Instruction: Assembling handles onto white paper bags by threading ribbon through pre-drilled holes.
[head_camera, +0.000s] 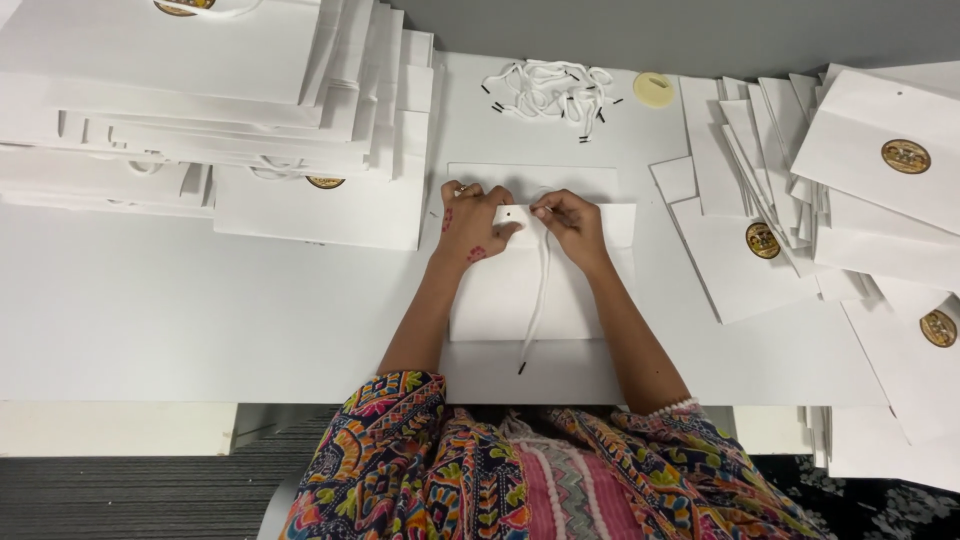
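Observation:
A flat white paper bag (500, 290) lies in front of me on the white table (200, 310). My left hand (472, 222) presses down on the bag's top edge beside a small punched hole. My right hand (570, 222) pinches a white cord (540, 295) at the top edge. The cord trails down over the bag toward me and ends in a black tip near the table's front edge.
Tall stacks of flat white bags with round gold emblems (200, 90) fill the left and far left. More such bags (860, 190) are fanned out on the right. A bundle of white cords with black tips (550, 90) and a small pale yellow round dish (654, 89) lie at the back.

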